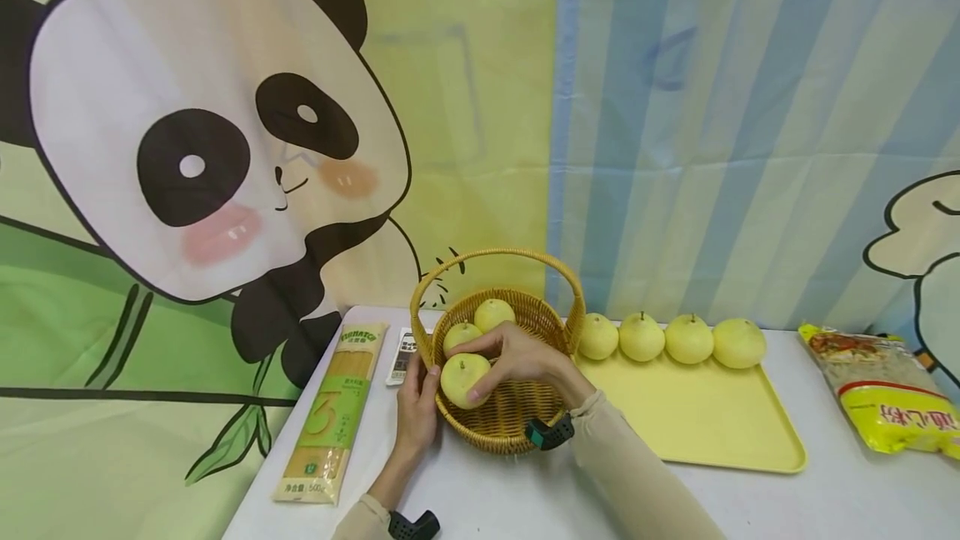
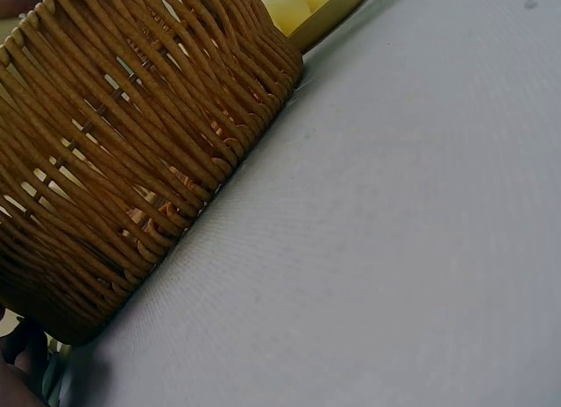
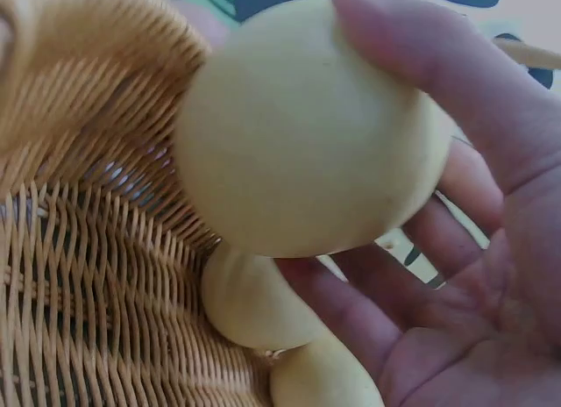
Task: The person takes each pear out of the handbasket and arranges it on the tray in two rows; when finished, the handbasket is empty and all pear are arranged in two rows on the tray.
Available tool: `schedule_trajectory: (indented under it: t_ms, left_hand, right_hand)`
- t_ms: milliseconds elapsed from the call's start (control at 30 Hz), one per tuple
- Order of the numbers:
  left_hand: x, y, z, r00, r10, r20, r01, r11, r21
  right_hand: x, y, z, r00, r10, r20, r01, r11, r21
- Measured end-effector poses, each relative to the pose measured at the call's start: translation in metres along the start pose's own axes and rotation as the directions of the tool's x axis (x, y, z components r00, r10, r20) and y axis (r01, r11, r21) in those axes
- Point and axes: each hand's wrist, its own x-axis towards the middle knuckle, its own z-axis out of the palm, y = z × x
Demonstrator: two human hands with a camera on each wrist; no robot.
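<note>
My right hand (image 1: pixel 521 354) grips a round pale-yellow pear (image 1: pixel 464 380) between thumb and fingers, over the left part of a wicker basket (image 1: pixel 517 419). In the right wrist view this pear (image 3: pixel 307 135) fills the middle, with the palm (image 3: pixel 473 363) partly visible behind it. Two other pears, one at the back (image 1: pixel 494 314) and one left of it (image 1: pixel 461 335), lie inside the basket. At the basket's left side, my left hand (image 1: pixel 417 411) holds the rim near the handle's foot. Only a bit of that hand (image 2: pixel 22 367) shows in the left wrist view.
A yellow tray (image 1: pixel 720 423) stands right of the basket, with several pears (image 1: pixel 690 339) lined along its back edge. A spaghetti pack (image 1: pixel 330 415) and a small white packet (image 1: pixel 403 357) lie left. A yellow-and-red food bag (image 1: pixel 885 394) lies far right.
</note>
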Motion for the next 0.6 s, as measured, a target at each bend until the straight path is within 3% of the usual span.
schedule_trajectory:
  t_ms: [333, 600]
  left_hand:
    - [-0.002, 0.0, -0.001, 1.0, -0.022, -0.002, 0.022, 1.0, -0.006]
    - [-0.001, 0.0, -0.001, 1.0, -0.024, 0.004, 0.024, 0.999, -0.021]
  right_hand:
    - [-0.038, -0.011, -0.005, 0.972, -0.032, -0.231, 0.031, 1.0, -0.007]
    - [-0.08, -0.012, -0.017, 0.943, -0.096, -0.319, 0.126, 0.989, 0.074]
